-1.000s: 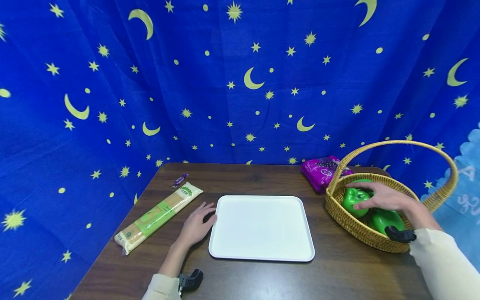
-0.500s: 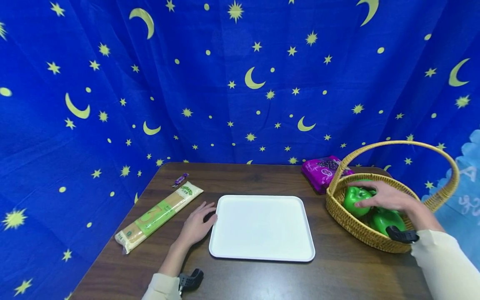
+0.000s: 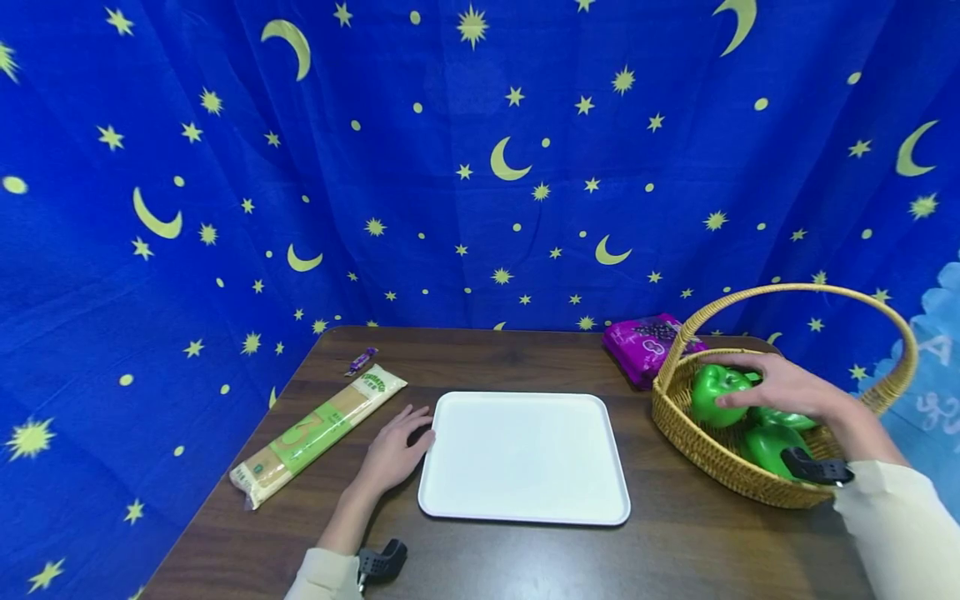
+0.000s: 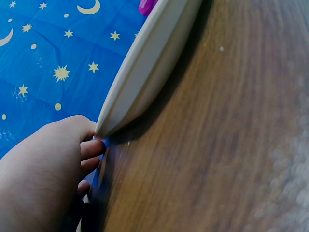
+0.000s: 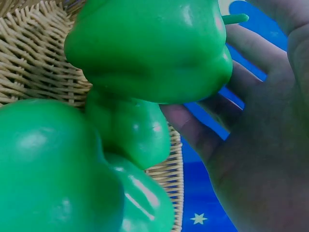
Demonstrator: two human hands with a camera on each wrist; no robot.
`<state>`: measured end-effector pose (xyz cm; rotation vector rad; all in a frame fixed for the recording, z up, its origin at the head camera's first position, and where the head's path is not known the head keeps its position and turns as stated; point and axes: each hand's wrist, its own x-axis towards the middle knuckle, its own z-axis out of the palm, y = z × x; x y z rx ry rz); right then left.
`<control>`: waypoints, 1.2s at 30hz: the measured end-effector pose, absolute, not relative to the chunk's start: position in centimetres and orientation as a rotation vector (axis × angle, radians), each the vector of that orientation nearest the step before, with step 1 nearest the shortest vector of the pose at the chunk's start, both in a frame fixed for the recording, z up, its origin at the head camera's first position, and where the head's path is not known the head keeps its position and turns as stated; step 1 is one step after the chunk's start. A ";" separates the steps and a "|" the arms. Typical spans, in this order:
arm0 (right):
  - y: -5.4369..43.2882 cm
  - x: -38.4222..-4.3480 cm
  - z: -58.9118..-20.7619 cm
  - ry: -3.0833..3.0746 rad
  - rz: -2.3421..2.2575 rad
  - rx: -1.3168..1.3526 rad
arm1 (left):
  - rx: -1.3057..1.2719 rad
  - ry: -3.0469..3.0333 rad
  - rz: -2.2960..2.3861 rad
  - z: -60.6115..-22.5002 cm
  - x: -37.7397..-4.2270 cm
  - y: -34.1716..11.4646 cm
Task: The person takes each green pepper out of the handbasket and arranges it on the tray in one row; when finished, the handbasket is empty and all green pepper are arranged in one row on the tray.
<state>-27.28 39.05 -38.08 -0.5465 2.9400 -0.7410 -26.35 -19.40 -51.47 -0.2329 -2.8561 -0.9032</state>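
My right hand (image 3: 787, 387) is inside the wicker basket (image 3: 697, 442), holding a glossy green bell pepper (image 3: 716, 400) between thumb and fingers. In the right wrist view, the fingers (image 5: 193, 128) reach behind and under that pepper (image 5: 149, 53), whose stem points toward the palm. More green bell peppers (image 3: 772, 450) lie beneath and beside it. At the left edge of the white rectangular tray (image 3: 525, 454), my left hand (image 3: 393, 450) rests with fingers relaxed. Its thumb and fingertips touch the tray rim (image 4: 130, 87) in the left wrist view.
Left of the tray lies a long pack of noodles (image 3: 318, 437), with a small purple-wrapped candy (image 3: 362, 361) behind it. A purple packet (image 3: 641, 350) sits behind the basket, whose tall handle (image 3: 795, 287) arches over my right wrist. A starry blue curtain (image 3: 420, 192) surrounds the table.
My right hand has shifted slightly right, and the bell pepper has moved a little with it. Another pepper behind now shows more. The left hand and tray stay put.
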 end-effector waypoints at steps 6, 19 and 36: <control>38.8 -27.1 -37.5 2.939 -0.767 -0.599 | -0.232 -2.854 -0.898 -51.5 -26.3 -19.4; 38.2 -26.3 -36.8 2.962 -0.816 -0.610 | -0.217 -2.860 -0.898 -51.7 -26.3 -19.4; 36.8 -25.0 -36.4 2.988 -0.890 -0.580 | -0.207 -2.866 -0.896 -51.6 -26.4 -19.4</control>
